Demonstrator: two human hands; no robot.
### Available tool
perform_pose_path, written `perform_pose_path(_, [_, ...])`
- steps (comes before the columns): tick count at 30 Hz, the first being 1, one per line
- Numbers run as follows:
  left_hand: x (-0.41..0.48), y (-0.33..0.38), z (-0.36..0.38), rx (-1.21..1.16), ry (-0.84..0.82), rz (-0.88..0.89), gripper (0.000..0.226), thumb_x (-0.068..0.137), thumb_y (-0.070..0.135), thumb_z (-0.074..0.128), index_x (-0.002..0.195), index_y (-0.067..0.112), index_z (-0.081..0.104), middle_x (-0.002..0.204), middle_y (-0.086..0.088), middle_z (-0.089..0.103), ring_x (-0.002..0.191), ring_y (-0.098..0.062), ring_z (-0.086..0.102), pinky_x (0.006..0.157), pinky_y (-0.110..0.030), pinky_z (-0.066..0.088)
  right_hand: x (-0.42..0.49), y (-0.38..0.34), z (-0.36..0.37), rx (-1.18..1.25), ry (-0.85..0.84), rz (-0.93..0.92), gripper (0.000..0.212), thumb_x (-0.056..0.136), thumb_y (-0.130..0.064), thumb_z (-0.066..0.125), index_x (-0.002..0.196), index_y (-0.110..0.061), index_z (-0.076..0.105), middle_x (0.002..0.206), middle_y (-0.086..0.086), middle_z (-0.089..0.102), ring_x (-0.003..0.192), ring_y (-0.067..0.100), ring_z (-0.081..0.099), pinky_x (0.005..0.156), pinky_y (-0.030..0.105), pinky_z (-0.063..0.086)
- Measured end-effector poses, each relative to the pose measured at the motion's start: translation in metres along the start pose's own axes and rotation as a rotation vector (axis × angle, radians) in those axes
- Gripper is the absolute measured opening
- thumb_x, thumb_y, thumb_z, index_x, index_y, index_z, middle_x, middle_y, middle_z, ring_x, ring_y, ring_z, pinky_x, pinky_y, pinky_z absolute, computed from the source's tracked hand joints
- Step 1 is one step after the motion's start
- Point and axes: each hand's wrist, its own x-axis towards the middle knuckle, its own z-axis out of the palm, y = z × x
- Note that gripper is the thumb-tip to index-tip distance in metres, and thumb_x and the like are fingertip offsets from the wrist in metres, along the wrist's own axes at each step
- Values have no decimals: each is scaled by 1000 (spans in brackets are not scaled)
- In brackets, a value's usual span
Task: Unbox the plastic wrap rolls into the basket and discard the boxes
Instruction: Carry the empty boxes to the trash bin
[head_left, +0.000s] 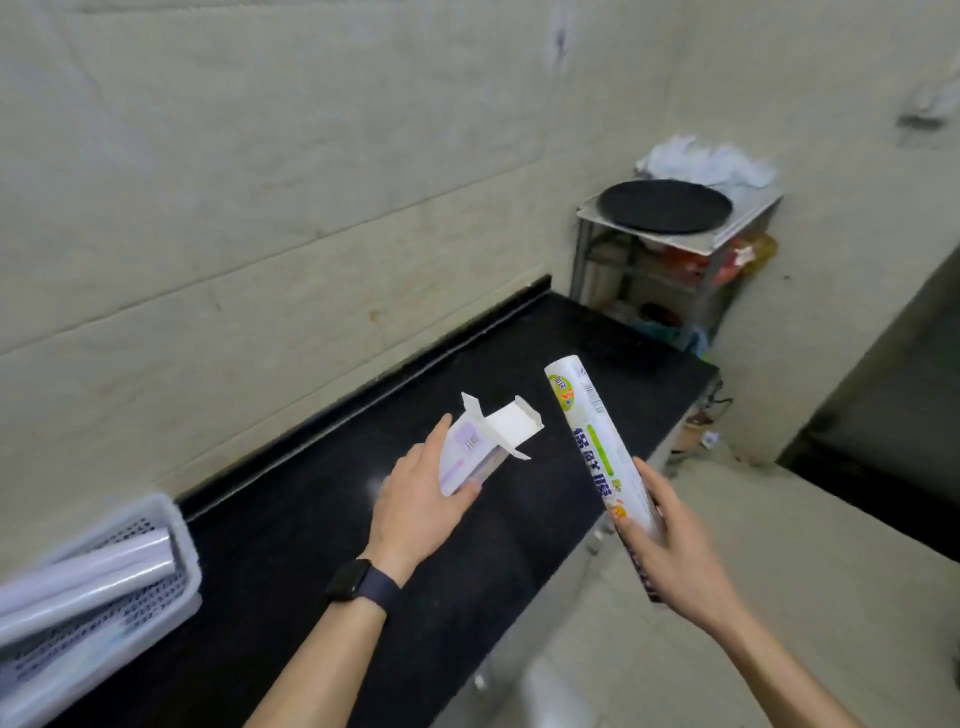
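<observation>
My left hand (415, 499) grips an opened white cardboard box (483, 441) over the black counter, its end flaps spread apart and its open mouth facing away from me. My right hand (670, 540) holds a plastic wrap roll (597, 441) with a printed label by its lower end; the roll tilts up and away, clear of the box. At the far left edge, a white perforated basket (171, 525) sits on the counter with a few plastic wrap rolls (98, 577) lying in it.
The black counter (322, 545) runs along a tiled wall and ends at the right above a light floor. Beyond its far end stands a metal shelf rack (670, 244) carrying a round black pan and crumpled white bags.
</observation>
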Motion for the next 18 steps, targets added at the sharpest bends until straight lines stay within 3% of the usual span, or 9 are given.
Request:
perform_pose_path(2, [13, 52, 24, 2, -40, 118, 81, 84, 53, 62, 151, 40, 17, 124, 6, 58, 107, -19, 55, 85, -42, 50, -13, 22, -45, 25, 87, 40, 54, 95, -40, 60, 141, -54, 35, 120, -18, 62, 73, -6, 45, 75, 35, 46])
perform_pose_path(5, [22, 133, 68, 9, -128, 254, 86, 83, 49, 65, 152, 39, 16, 123, 4, 58, 108, -22, 54, 86, -44, 50, -43, 59, -115, 23, 231, 109, 55, 95, -36, 61, 141, -53, 36, 129, -24, 60, 92, 1, 61, 80, 35, 54])
perform_pose_path(8, [18, 211, 120, 28, -223, 386, 86, 83, 47, 66, 154, 34, 18, 125, 0, 58, 112, -25, 53, 90, -45, 48, -79, 97, -178, 37, 384, 211, 54, 93, -37, 62, 135, -62, 38, 122, -34, 60, 98, 1, 65, 76, 32, 56])
perform_pose_path(13, [1, 323, 202, -2, -343, 588, 85, 82, 45, 67, 152, 35, 20, 129, 1, 59, 115, -24, 53, 89, -44, 48, -134, 164, -257, 79, 578, 366, 58, 92, -32, 65, 139, -53, 39, 133, -25, 58, 115, 5, 61, 95, 35, 50])
perform_pose_path(18, [-12, 400, 273, -37, -466, 733, 80, 82, 44, 66, 150, 37, 24, 129, 3, 59, 114, -26, 56, 86, -46, 50, -168, 212, -313, 93, 694, 501, 62, 91, -30, 65, 140, -55, 36, 133, -26, 58, 112, 5, 61, 87, 29, 48])
